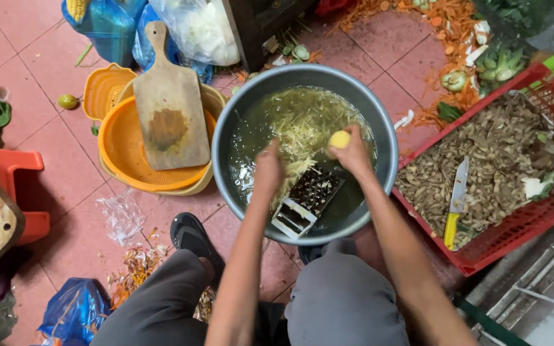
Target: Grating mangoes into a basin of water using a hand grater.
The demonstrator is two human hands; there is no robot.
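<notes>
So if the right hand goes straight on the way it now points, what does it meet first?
The right hand holds a yellow piece and points up and left in the picture. It would probably first meet the wet shreds in the grey basin, though depth is unclear.

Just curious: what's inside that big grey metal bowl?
The bowl holds pale shreds in water and a metal grater. Both hands hide what lies beneath them.

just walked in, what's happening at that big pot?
A person crouched on the tiled floor is grating into a large grey pot that holds water and pale shreds. The left hand steadies a metal grater leaning inside the pot, and the right hand grips a small yellow piece above it. A wooden cutting board lies across orange baskets; a yellow-handled knife lies in a red crate of peelings.
</notes>
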